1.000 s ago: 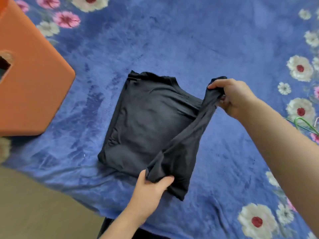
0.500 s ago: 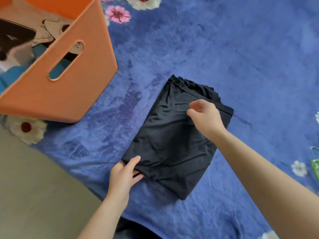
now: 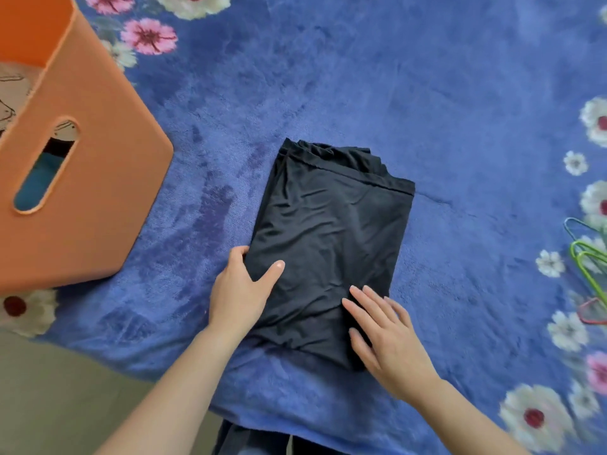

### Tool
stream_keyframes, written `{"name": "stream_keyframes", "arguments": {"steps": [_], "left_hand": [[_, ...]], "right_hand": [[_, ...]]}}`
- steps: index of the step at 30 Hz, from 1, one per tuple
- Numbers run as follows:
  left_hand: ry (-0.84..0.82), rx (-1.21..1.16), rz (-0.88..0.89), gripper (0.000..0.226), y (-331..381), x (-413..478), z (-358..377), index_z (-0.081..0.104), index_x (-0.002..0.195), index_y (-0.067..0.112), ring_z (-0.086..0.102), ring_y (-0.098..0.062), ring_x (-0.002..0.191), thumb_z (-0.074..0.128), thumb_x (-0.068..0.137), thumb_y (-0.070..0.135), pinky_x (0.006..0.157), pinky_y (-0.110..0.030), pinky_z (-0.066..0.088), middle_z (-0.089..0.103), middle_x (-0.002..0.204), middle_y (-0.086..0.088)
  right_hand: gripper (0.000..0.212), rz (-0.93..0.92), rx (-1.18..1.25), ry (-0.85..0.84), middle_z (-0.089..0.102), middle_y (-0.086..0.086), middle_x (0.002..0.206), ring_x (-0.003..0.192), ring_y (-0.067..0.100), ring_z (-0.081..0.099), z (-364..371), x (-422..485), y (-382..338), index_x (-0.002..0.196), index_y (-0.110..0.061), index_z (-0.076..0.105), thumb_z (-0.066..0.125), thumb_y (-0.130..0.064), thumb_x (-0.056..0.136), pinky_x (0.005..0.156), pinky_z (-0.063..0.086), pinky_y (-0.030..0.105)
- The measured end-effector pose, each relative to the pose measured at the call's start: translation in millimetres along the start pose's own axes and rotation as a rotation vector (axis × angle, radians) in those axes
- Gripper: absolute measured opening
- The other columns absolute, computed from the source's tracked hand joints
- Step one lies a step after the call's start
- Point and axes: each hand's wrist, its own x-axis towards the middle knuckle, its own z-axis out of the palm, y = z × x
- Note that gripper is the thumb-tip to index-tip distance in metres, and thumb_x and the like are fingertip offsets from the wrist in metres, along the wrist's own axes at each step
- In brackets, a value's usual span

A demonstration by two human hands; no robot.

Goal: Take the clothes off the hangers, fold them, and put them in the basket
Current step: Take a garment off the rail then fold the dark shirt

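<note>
The black garment (image 3: pixel 328 231) lies folded into a compact rectangle on the blanket, near the middle of the view and a little turned, with one corner toward the person. Its cloth is thin and smooth with a slight shine, and many small wrinkles run over the top layer. At the far end several folded layers and a hem show, slightly uneven.

The left hand (image 3: pixel 239 290) holds the near left edge of the garment: the thumb lies on top of the cloth, and the other fingers go to the edge, where their tips are partly hidden. The right hand (image 3: pixel 387 336) rests flat on the near right corner, with the fingers straight and close together, holding nothing.

The orange basket (image 3: pixel 92 178) stands to the left, apart from the garment. It has a long handle slot in its wall, and teal cloth (image 3: pixel 36 188) is visible through the slot.

The blanket (image 3: pixel 460 126) is a soft blue plush with white and pink flowers along its borders. At the right edge some thin coloured hangers (image 3: pixel 588 267) lie on it, well apart from the garment. In the lower left a plain beige floor (image 3: pixel 49 405) shows beside the blanket.
</note>
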Motion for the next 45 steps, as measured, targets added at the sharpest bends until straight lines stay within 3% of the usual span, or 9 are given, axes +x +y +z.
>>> {"name": "stream_keyframes", "arguments": {"steps": [6, 14, 20, 23, 27, 31, 37, 42, 45], "left_hand": [[-0.179, -0.116, 0.003, 0.047, 6, 18, -3, 0.065, 0.115, 0.022, 0.060, -0.014, 0.108, 0.059, 0.087, 0.058, 0.094, -0.030, 0.045, 0.069, 0.108, 0.013], [-0.525, -0.160, -0.151, 0.021, -3, -18, -42, 0.068, 0.111, 0.025, 0.069, -0.001, 0.095, 0.058, 0.096, 0.035, 0.086, -0.022, 0.052, 0.073, 0.107, 0.012], [-0.477, -0.460, -0.248, 0.056, 12, -44, -60, 0.041, 0.139, 0.039, 0.070, 0.000, 0.081, 0.058, 0.094, 0.010, 0.064, -0.019, 0.053, 0.069, 0.105, 0.024], [-0.562, -0.610, -0.232, 0.047, 43, -34, -70, 0.061, 0.122, 0.044, 0.069, -0.003, 0.067, 0.050, 0.093, 0.008, 0.049, -0.017, 0.051, 0.072, 0.095, 0.021], [-0.476, -0.803, -0.357, 0.034, 88, 0, -71, 0.077, 0.077, 0.014, 0.064, -0.008, 0.048, 0.047, 0.094, 0.016, 0.044, -0.014, 0.051, 0.071, 0.071, -0.001], [-0.322, -0.911, -0.339, 0.024, 117, 41, -66, 0.059, 0.100, 0.011, 0.070, -0.013, 0.060, 0.040, 0.100, 0.025, 0.048, -0.018, 0.053, 0.073, 0.074, -0.006], [0.073, -0.133, 0.079, 0.012, 92, 51, -33, 0.064, 0.091, 0.021, 0.057, -0.015, 0.089, 0.060, 0.092, 0.033, 0.081, -0.032, 0.042, 0.063, 0.085, 0.010], [0.188, 0.185, 0.242, 0.042, 79, 53, -3, 0.057, 0.109, 0.011, 0.056, -0.029, 0.100, 0.053, 0.093, 0.049, 0.081, -0.037, 0.040, 0.065, 0.102, -0.006], [0.324, 0.086, 0.354, 0.033, 80, 50, 7, 0.053, 0.096, 0.008, 0.052, -0.037, 0.078, 0.042, 0.102, 0.039, 0.065, -0.039, 0.027, 0.058, 0.074, -0.009]], "right_hand": [[0.027, 1.054, 0.908, 0.149, 0.057, 0.000, 0.087, 0.072, 0.015, 0.054, -23, 24, -15, 0.099, -0.017, 0.055, 0.068, -0.038, 0.087, 0.075, 0.050, 0.036], [0.023, 1.119, 1.416, -0.104, 0.075, 0.006, 0.103, 0.096, 0.022, 0.072, -36, -6, -36, 0.112, -0.008, 0.066, 0.067, -0.007, 0.089, 0.091, 0.055, 0.040], [0.069, 1.031, 1.590, -0.109, 0.072, 0.019, 0.106, 0.100, 0.034, 0.069, -74, -9, -18, 0.135, -0.047, 0.044, 0.057, 0.003, 0.090, 0.092, 0.052, 0.041], [0.033, 1.007, 1.751, -0.045, 0.073, 0.016, 0.102, 0.084, 0.022, 0.072, -98, 17, -2, 0.104, -0.011, 0.075, 0.048, -0.002, 0.087, 0.068, 0.059, 0.027], [0.024, 1.016, 1.959, 0.114, 0.073, 0.018, 0.081, 0.069, 0.026, 0.073, -117, 60, 25, 0.066, -0.004, 0.073, 0.054, -0.015, 0.057, 0.052, 0.057, 0.027], [0.014, 1.084, 1.751, 0.207, 0.070, 0.012, 0.073, 0.058, 0.019, 0.065, -110, 99, 48, 0.094, -0.005, 0.057, 0.044, -0.007, 0.089, 0.054, 0.051, 0.024], [0.021, 1.069, 1.068, 0.227, 0.060, -0.007, 0.073, 0.067, 0.011, 0.052, -77, 108, 48, 0.084, -0.016, 0.066, 0.068, -0.037, 0.087, 0.068, 0.043, 0.028], [0.041, 1.048, 0.890, 0.338, 0.057, -0.002, 0.076, 0.074, 0.019, 0.053, -63, 126, 32, 0.084, -0.007, 0.057, 0.058, -0.048, 0.091, 0.070, 0.041, 0.036], [0.045, 1.020, 0.733, 0.450, 0.046, 0.002, 0.066, 0.071, 0.029, 0.044, -59, 134, 27, 0.083, 0.001, 0.046, 0.048, -0.041, 0.099, 0.062, 0.030, 0.038]]}}
